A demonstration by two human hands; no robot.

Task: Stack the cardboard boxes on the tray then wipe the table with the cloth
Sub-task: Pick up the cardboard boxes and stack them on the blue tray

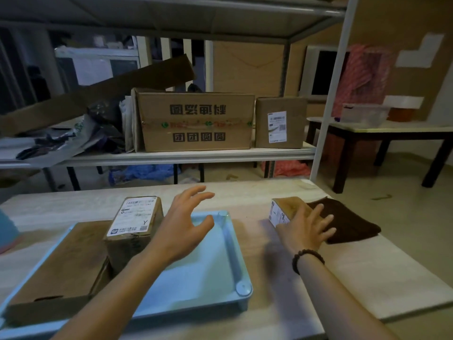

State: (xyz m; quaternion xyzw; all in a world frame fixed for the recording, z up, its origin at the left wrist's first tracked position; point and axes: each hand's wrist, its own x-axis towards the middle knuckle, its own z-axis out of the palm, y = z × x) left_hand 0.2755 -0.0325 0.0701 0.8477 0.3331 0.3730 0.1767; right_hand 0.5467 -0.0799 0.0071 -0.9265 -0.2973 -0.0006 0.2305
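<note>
Pale blue tray (232, 253), lower left of frame, holds a flat box (61, 261) and a labelled box (133, 224). Left hand (186, 231) hovers spread and empty. Right hand (305, 229), fingers splayed, rests against the small box (285, 209) beside the cloth (348, 224).

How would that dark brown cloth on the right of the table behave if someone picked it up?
The dark brown cloth would probably go floppy and unfold, since it lies folded flat in soft layers. It looks thick and fuzzy, so likely easy to grip rather than slippery. The small cardboard box seems to touch or overlap its left edge, so pulling the cloth might nudge that box.
</note>
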